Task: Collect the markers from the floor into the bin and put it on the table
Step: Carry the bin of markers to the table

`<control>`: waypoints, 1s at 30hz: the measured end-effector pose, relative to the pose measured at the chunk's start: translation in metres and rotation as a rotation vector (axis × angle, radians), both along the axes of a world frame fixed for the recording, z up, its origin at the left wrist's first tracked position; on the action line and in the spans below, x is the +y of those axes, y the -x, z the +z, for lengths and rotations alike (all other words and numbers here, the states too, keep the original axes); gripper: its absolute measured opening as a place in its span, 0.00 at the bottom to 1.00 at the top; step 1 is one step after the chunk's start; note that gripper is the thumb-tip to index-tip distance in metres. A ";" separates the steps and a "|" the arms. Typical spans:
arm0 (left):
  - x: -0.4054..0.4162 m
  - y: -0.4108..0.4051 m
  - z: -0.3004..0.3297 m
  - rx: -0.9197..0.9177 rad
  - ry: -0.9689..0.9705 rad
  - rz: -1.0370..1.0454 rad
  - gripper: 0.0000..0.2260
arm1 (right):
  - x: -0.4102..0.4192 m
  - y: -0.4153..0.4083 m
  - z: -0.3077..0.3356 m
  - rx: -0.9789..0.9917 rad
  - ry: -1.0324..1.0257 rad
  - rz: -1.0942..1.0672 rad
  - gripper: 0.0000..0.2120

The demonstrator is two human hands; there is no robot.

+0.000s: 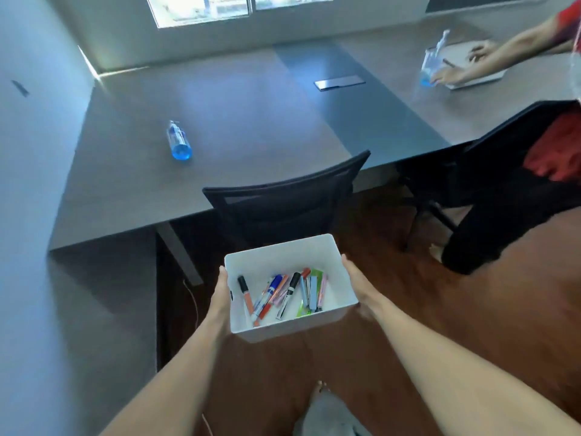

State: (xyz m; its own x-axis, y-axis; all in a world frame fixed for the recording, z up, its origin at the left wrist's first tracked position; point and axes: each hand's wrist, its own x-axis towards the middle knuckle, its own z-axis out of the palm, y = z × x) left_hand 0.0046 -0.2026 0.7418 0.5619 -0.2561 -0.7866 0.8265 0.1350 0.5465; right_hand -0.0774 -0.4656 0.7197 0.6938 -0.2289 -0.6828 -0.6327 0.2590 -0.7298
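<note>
From the head camera, the left hand (221, 297) and right hand (355, 283) each press flat on a side of the white bin (284, 324), holding it up over the floor. The markers (283, 294) lie inside. The table (220, 121) is ahead, past a chair (283, 202). The bin could bump that chair and spill.

Window light (201, 7) falls past a pale wall (34, 152) onto black mesh chairs (283, 206) and reddish wood floor (471, 309).

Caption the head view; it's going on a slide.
Both hands, left hand and right hand, carry a white bin of markers toward the table.
</note>
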 end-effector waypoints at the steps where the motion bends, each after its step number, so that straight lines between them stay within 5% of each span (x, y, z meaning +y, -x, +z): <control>1: 0.002 -0.001 0.017 -0.010 -0.010 -0.027 0.32 | -0.004 -0.003 0.016 -0.018 0.001 0.039 0.29; 10: 0.003 -0.067 0.129 -0.330 -0.086 -0.041 0.35 | -0.018 -0.052 0.130 -0.179 0.133 0.040 0.36; 13: -0.001 -0.087 0.164 -0.405 -0.034 -0.043 0.29 | -0.026 -0.072 0.156 -0.216 0.150 0.037 0.40; 16: -0.009 -0.107 0.194 -0.438 -0.007 -0.028 0.22 | -0.030 -0.093 0.193 -0.251 0.184 0.074 0.35; 18: -0.012 -0.122 0.211 -0.477 -0.010 0.008 0.26 | -0.037 -0.114 0.211 -0.299 0.193 0.136 0.32; 21: -0.019 -0.159 0.219 -0.487 -0.048 0.028 0.36 | -0.049 -0.155 0.230 -0.353 0.217 0.162 0.31; 30: -0.070 -0.273 0.193 -0.481 -0.076 0.138 0.30 | -0.098 -0.295 0.197 -0.300 0.202 0.190 0.32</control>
